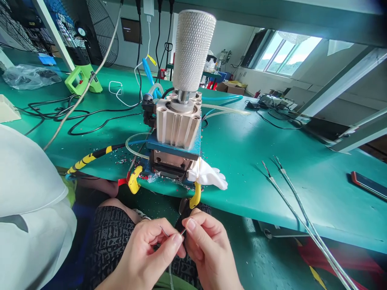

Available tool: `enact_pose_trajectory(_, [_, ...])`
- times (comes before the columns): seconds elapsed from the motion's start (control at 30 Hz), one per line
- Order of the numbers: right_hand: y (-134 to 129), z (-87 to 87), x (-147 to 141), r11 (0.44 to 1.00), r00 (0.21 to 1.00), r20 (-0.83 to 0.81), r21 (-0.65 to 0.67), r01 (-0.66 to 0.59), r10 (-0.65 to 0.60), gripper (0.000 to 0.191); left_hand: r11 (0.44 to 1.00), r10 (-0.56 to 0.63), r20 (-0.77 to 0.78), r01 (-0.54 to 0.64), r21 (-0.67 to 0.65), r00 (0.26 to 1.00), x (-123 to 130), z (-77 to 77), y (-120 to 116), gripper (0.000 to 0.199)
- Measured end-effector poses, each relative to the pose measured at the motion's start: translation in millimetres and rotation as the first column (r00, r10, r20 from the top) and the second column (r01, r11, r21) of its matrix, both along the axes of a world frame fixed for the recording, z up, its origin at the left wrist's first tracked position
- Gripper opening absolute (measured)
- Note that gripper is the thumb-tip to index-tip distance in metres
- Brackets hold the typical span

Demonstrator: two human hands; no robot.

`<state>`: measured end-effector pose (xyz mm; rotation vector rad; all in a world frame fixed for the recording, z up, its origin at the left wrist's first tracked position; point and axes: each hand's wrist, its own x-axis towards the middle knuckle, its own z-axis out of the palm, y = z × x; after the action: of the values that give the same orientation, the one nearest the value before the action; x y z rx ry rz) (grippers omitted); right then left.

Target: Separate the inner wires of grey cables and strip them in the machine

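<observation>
Two hands up: left hand (144,251) pinches a thin wire (165,230) at the fingertips, right hand (208,251) narrow on a black sleeve (183,221) beside it.
Wire's position: above the lap, over patterned trousers (109,237), below the desk edge.
Why so: fingertip grips steady a fine end, keeping wire and sleeve close.
Also on show: pneumatic cylinder (178,125) on the green desk (248,161), white glove (208,175) at its base, two long cables (302,209) off right.

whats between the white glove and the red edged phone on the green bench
In the head view, two long grey cables with bare wire tips lie between the white cloth glove and the black phone with a red edge on the green bench.
</observation>
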<state>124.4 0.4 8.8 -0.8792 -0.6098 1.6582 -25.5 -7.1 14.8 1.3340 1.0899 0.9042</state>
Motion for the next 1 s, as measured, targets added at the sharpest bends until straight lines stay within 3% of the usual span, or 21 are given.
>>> enact_pose_trajectory(0.17, [2,-6.4,0,0.992,0.992,-0.047,-0.043,-0.117,0.115,0.039,0.975,-0.171,-0.174,0.193,0.115,0.97,-10,0.3,6,0.037])
enact_pose_trajectory(0.3, [6,-0.2,-1,0.974,0.98,-0.061,-0.117,-0.193,0.187,0.041,0.965,-0.194,-0.139,0.215,0.152,0.971,-14,1.0,8,0.041])
enact_pose_trajectory(0.4, [12,9.8,-6,0.961,0.969,-0.094,-0.134,-0.24,0.229,0.038,0.99,-0.115,0.016,0.113,0.078,0.993,-14,-0.2,10,0.044])
enact_pose_trajectory(0.53, [17,12.3,-15,0.966,0.966,-0.033,-0.021,-0.257,0.256,0.037,0.999,0.034,0.242,-0.031,-0.015,0.97,-14,4.2,23,0.042])
enact_pose_trajectory(0.63, [18,8.0,-22,0.966,0.968,0.058,0.078,-0.246,0.242,0.034,0.99,0.138,0.352,-0.126,-0.059,0.926,-15,10.9,40,0.039])
enact_pose_trajectory(0.77, [20,7.4,-29,0.965,0.971,0.078,0.117,-0.236,0.228,0.026,0.967,0.248,0.515,-0.184,-0.174,0.82,-14,17.8,59,0.028])
enact_pose_trajectory(0.87, [24,10.2,-32,0.967,0.972,0.105,0.126,-0.221,0.209,0.025,0.937,0.345,0.557,-0.238,-0.257,0.755,-10,21.0,66,0.024])
enact_pose_trajectory(1.0, [26,12.3,-35,0.97,0.971,0.159,0.136,-0.2,0.178,0.025,0.919,0.389,0.546,-0.273,-0.285,0.742,-8,25.1,69,0.024])
